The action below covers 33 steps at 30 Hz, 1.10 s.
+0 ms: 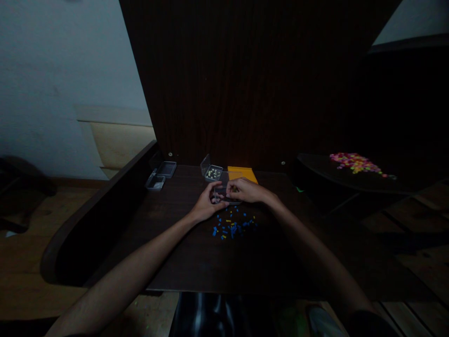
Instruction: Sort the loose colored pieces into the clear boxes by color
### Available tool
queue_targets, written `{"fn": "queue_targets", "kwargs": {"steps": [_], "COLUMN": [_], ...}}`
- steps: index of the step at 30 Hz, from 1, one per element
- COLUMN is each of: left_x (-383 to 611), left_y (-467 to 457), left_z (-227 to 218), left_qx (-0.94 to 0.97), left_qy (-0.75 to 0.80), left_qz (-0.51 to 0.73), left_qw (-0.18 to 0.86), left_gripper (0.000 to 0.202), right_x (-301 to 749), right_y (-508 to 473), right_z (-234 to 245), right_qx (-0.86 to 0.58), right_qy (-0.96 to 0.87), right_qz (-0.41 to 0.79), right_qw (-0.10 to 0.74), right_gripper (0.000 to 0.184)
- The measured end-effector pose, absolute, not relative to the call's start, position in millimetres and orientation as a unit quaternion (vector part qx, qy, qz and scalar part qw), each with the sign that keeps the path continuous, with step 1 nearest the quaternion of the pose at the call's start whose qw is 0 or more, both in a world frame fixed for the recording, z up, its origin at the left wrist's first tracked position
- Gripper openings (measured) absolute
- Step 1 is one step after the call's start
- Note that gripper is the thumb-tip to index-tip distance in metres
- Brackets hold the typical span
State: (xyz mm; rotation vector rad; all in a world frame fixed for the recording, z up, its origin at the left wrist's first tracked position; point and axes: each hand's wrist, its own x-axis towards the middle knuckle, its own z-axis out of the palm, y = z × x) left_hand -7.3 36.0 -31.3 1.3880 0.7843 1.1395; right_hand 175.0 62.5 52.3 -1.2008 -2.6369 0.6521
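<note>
My left hand [206, 204] is wrapped around the left end of a clear plastic box [234, 203] on the dark table, thumb along the near side. Over the box's right part, my right hand [247, 191] has its fingers pinched together, reaching inside. Whatever is between those fingertips is too small and dark to make out. Just in front of the box, small blue and yellow pieces [235, 228] lie scattered on the table. Behind my hands stands a small clear case [213, 174] with its lid up and pale bits inside.
An orange-yellow flat object [247, 173] lies behind the box. Two more clear cases, one open [156, 183] and one flat [166, 169], are at the back left. A raised dark side panel [101, 215] borders the left. Pink and yellow pieces [358, 164] are heaped on a surface at right.
</note>
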Motion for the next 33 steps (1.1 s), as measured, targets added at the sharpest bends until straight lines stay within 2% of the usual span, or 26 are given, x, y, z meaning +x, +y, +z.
{"fn": "queue_targets", "kwargs": {"steps": [24, 33], "left_x": [-7, -6], "left_y": [36, 35], "left_z": [-29, -26], "left_qx": [0.587, 0.586], "left_qy": [0.339, 0.338], "left_qz": [0.482, 0.481], "left_qw": [0.554, 0.557], "left_gripper": [0.075, 0.073], "right_x": [168, 167], "right_y": [68, 67], "right_z": [44, 49], "right_qx": [-0.414, -0.444], "right_qy": [-0.887, -0.872], "right_qz": [0.197, 0.195], "right_qw": [0.048, 0.074], "right_gripper": [0.016, 0.014]}}
